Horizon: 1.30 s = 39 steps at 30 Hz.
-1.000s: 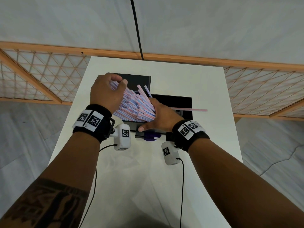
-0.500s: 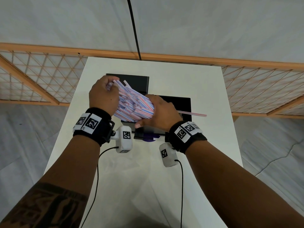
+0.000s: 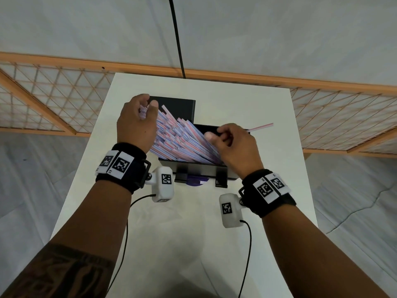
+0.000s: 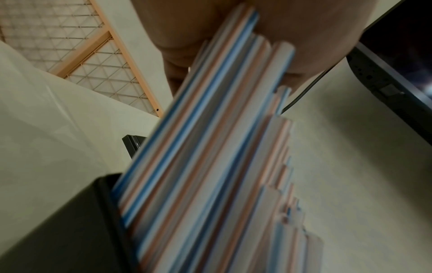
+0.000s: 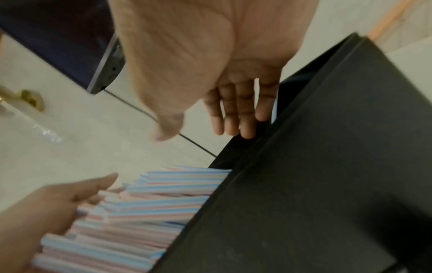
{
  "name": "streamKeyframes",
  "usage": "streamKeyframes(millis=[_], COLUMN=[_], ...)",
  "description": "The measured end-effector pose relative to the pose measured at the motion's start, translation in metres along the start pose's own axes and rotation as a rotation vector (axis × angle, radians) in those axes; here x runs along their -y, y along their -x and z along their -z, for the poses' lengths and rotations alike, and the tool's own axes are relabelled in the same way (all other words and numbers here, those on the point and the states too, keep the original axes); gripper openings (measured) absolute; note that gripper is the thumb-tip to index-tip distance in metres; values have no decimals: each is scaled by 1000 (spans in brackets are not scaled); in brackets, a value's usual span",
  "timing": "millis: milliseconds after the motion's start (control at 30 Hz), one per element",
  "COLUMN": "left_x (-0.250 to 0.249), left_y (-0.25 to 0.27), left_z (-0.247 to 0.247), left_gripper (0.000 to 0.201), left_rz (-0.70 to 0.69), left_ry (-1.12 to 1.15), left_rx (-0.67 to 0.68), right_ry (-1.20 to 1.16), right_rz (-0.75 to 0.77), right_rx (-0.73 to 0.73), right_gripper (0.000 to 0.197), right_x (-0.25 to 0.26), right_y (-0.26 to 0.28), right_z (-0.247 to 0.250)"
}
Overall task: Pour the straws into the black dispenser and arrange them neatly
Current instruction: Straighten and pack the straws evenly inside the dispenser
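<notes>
A bundle of red- and blue-striped straws [image 3: 180, 140] leans from upper left down into the open black dispenser [image 3: 199, 168]. My left hand [image 3: 137, 125] grips the bundle's raised far end, thumb curled over the tips. In the left wrist view the straws [image 4: 210, 147] run from my palm down into the dispenser [image 4: 58, 240]. My right hand [image 3: 232, 145] hovers over the dispenser's right side and holds nothing. The right wrist view shows its fingers [image 5: 233, 114] hanging relaxed near the dispenser's rim [image 5: 304, 184]. One lone straw [image 3: 261, 127] sticks out to the right behind that hand.
A black box-like lid [image 3: 178, 108] lies behind the dispenser on the white table [image 3: 193, 233]. Something purple [image 3: 196, 182] shows under the dispenser's front. A wooden lattice screen [image 3: 53, 100] runs behind the table, and grey floor lies on both sides.
My right hand has let go of the bundle's lower end and lifted off to the right. The straws have spread and slid lower into the dispenser. My left hand still holds the far end.
</notes>
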<state>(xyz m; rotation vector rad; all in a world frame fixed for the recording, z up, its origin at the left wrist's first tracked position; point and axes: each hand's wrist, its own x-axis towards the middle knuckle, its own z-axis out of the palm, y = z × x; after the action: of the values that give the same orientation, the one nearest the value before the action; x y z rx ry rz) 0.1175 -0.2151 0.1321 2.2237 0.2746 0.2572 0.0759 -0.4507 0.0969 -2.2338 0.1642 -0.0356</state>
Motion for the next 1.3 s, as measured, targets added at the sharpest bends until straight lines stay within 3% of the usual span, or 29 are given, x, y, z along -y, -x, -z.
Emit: streamKeyframes(millis=[67, 167, 300, 467, 567, 700, 767, 800, 933, 1000, 1133, 1200, 1233, 1300], left_x=[-1, 0, 3, 4, 4, 7, 9, 10, 12, 14, 23, 23, 22, 19], left_y=[2, 6, 9, 10, 10, 10, 9, 9, 11, 12, 21, 26, 28, 30], left_z=[0, 0, -1, -3, -3, -1, -1, 0, -1, -1, 0, 0, 0, -3], left_gripper=[44, 45, 42, 36, 36, 35, 33, 33, 35, 39, 46, 47, 48, 52], left_rz=[10, 27, 35, 27, 22, 29, 39, 44, 46, 66, 129, 122, 98, 29], left_ry=[51, 110, 132, 137, 125, 118, 129, 141, 196, 274, 501, 518, 490, 413], left_rx=[-19, -51, -62, -50, -47, -43, -38, -37, -39, -45, -56, -69, -72, -54], right_ry=[-40, -42, -75, -172, -185, -99, -20, -7, -75, -93, -113, -80, -34, 92], right_rz=[-85, -128, -246, -73, 161, 564, 676, 667, 377, 323, 391, 375, 339, 277], right_rx=[-170, -360, -367, -356, -360, -284, -186, -113, 117, 126, -41, 23, 126, 350], right_gripper=[29, 18, 17, 24, 26, 24, 27, 29, 34, 34, 23, 8, 16, 56], right_x=[-10, -19, -26, -14, 10, 43, 48, 46, 18, 12, 18, 22, 24, 26], right_y=[0, 1, -5, -6, -3, -5, -9, -11, -10, -8, 2, 12, 15, 19], right_z=[2, 11, 14, 3, -3, -1, -5, -10, -34, -38, -23, -16, -15, -18])
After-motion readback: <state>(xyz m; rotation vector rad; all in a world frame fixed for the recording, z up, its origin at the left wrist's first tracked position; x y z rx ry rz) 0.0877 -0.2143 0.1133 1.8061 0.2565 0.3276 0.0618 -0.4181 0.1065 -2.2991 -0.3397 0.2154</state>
